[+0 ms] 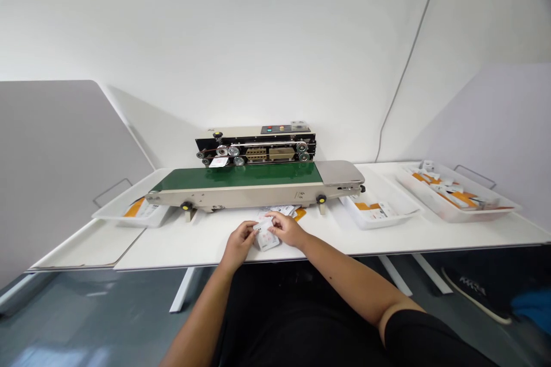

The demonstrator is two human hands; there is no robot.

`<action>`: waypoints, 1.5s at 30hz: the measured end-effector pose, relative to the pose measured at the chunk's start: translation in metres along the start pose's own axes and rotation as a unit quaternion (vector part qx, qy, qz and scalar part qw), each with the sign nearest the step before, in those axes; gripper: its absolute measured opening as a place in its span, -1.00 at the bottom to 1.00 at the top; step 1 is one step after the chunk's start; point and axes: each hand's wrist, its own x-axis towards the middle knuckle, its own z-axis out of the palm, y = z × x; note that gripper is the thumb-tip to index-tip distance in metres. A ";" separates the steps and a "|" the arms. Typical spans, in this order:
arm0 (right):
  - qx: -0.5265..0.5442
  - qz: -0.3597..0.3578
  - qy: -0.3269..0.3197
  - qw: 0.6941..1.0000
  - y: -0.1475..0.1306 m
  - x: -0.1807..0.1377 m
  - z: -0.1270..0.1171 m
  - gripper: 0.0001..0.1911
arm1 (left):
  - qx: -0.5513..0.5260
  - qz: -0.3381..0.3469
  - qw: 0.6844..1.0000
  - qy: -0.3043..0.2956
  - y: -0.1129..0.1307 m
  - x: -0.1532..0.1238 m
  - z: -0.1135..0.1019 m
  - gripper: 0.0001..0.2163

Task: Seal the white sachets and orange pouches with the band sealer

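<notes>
Both my hands meet at the front of the white table (202, 243), holding a small white printed pouch (267, 234) between them. My left hand (239, 243) pinches its left side, and the fingers of my right hand (286, 229) grip its upper right side. Another white packet (267, 243) lies directly under the hands, partly hidden by them. Just beyond my fingertips, a loose pile of white and orange packets (279, 210) sits against the front of a band sealer with a green conveyor belt (236, 178).
White trays of white and orange packets stand left of the sealer (129, 215), to its right (379, 212) and at the far right (456, 195). Grey partitions (64, 166) rise at the left. A shoe (473, 292) shows on the floor below the table's right side.
</notes>
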 end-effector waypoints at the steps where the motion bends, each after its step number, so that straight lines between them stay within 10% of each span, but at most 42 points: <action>1: 0.007 0.006 0.006 1.000 0.001 0.000 0.000 -0.53 | -0.003 -0.001 1.000 0.009 -0.001 0.000 0.000 -0.76; 6: -0.028 0.047 -0.003 0.999 -0.003 0.000 -0.002 -0.84 | -0.016 -0.001 0.999 0.030 -0.001 0.001 -0.003 -0.74; 28: -0.124 0.022 -0.059 0.990 -0.031 0.009 -0.025 -0.87 | 0.044 -0.010 0.999 -0.002 0.012 0.001 -0.003 -0.75; 37: 0.033 0.021 0.230 0.972 -0.074 0.058 -0.149 -0.65 | 0.012 0.005 1.000 -0.009 0.007 0.001 -0.003 -0.77; 45: 0.079 0.132 0.380 0.912 -0.059 0.075 -0.217 -0.78 | 0.019 0.009 1.000 -0.008 0.012 0.001 -0.002 -0.80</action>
